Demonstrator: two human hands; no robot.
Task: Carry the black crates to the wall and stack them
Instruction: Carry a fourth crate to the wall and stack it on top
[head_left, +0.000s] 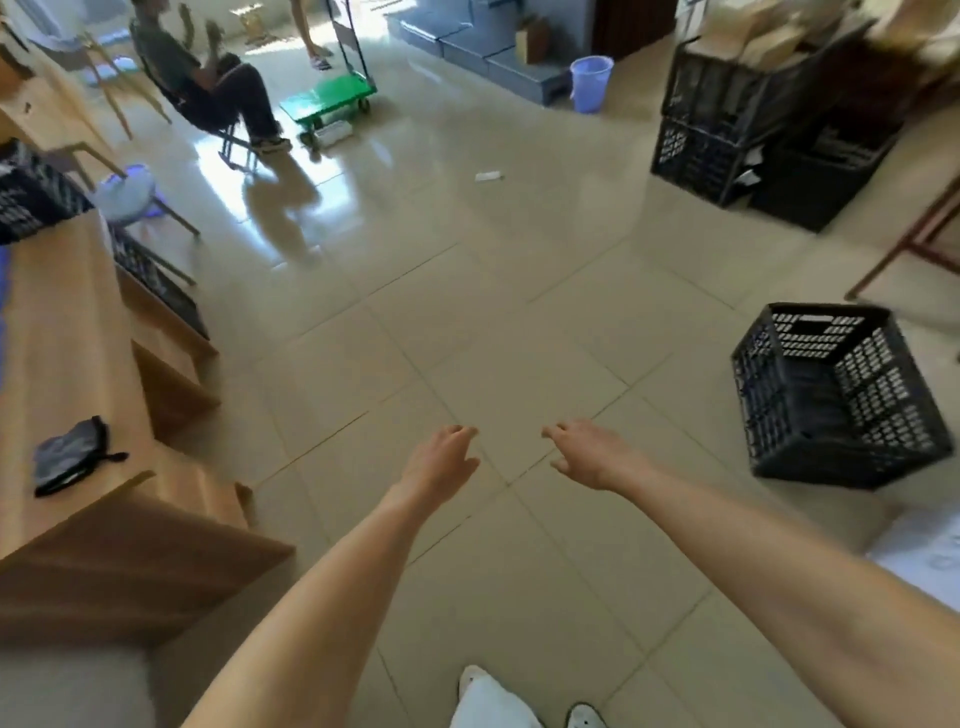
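Two empty hands, left hand (441, 457) and right hand (587, 454), hovered over the floor (467, 312), fingers (457, 431) loosely extended. One black crate (836, 395) sat tilted at right; two stacked crates (701, 124) stood farther back.

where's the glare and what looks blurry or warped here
Head view: window glare washes the floor by the green cart; the stacked crates are blurred; the near black crate looks skewed by the wide-angle lens; left hand and right hand are fairly sharp.
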